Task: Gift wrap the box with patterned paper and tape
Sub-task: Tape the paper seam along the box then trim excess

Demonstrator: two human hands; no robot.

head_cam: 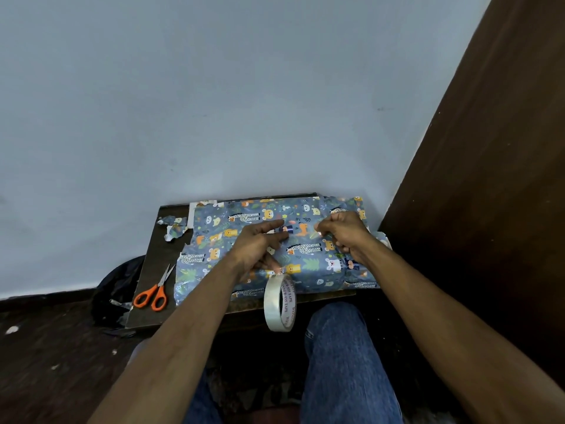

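A box wrapped in blue animal-patterned paper lies on a small dark table against the wall. My left hand rests on the top of the box with its index finger stretched out flat over the paper. Its thumb and lower fingers pinch a strand of clear tape, and the tape roll hangs from that strand over the table's front edge. My right hand pinches the free end of the tape on the box's top, fingers curled. Loose paper sticks out at both ends of the box.
Orange-handled scissors lie at the table's front left corner. Torn paper scraps sit at the back left. A black bag lies on the floor to the left. A brown wooden panel stands close on the right. My jeans-clad knees are below the table.
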